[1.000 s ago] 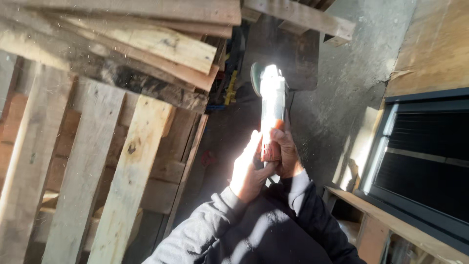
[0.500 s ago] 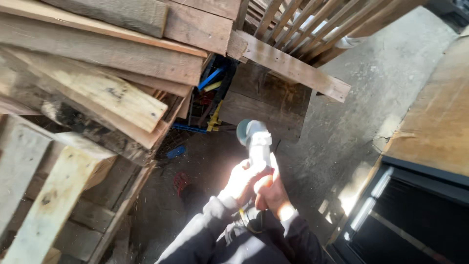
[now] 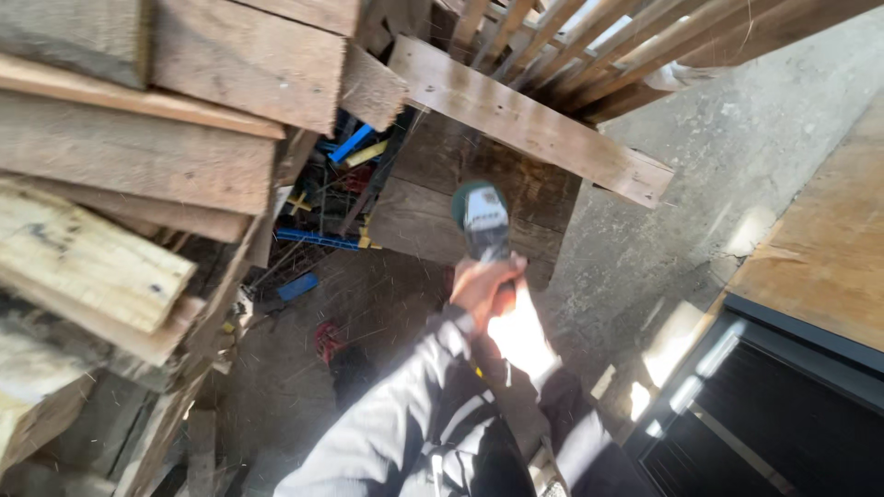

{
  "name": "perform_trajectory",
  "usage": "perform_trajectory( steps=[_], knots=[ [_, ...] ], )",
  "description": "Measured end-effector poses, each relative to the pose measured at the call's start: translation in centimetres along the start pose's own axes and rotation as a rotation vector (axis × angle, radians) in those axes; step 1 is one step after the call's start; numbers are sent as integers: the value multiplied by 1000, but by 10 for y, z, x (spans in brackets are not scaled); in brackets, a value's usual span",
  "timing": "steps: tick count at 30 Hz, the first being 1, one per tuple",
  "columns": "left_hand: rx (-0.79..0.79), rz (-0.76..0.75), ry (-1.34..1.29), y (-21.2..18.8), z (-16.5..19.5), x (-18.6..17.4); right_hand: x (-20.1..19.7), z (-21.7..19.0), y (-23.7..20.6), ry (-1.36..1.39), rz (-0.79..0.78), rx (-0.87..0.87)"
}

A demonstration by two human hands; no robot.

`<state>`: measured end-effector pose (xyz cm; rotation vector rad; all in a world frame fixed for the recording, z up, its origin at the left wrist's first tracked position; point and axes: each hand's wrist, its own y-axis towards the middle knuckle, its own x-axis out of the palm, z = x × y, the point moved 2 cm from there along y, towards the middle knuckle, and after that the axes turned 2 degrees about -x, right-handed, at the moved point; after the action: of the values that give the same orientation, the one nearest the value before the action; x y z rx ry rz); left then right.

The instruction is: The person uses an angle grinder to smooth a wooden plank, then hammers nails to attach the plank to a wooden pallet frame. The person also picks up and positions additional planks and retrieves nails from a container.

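Note:
I hold a green and grey power tool (image 3: 481, 218) out in front of me, pointed away toward a dark wooden panel (image 3: 433, 207). My left hand (image 3: 481, 285) is wrapped around its handle. My right hand (image 3: 520, 336) sits just behind, in a glare of sunlight, and also seems closed on the handle. Both arms wear a grey jacket with white stripes (image 3: 433, 423). Fine sparks or dust streak the air around the tool.
Stacked rough planks and pallets (image 3: 138, 166) fill the left. A long board (image 3: 529, 124) slants across the top. Blue and yellow clamps or tools (image 3: 331, 198) lie in a gap. Concrete floor (image 3: 737, 156) on the right, a plywood sheet (image 3: 829, 248) and dark frame (image 3: 783, 405).
My view has swung and moved closer. The tool has shifted from the sunlit patch into shade, and my hands have advanced toward the dark wooden panel.

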<state>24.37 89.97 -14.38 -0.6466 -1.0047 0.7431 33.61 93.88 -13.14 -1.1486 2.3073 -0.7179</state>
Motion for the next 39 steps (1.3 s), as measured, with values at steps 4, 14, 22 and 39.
perform_trajectory(
  steps=[4, 14, 22, 39],
  knots=[
    [24, -35, 63, 46, 34, 33, -21, -34, 52, -9, 55, -149],
    [38, 2, 205, 109, 6, 78, -86, -26, 79, 57, 14, -29],
    [-33, -15, 118, 131, -37, 70, -101, 19, 86, 70, 22, 83],
    [39, 238, -302, 155, 2, -24, -10, -18, 163, -768, -217, 15]
  ],
)
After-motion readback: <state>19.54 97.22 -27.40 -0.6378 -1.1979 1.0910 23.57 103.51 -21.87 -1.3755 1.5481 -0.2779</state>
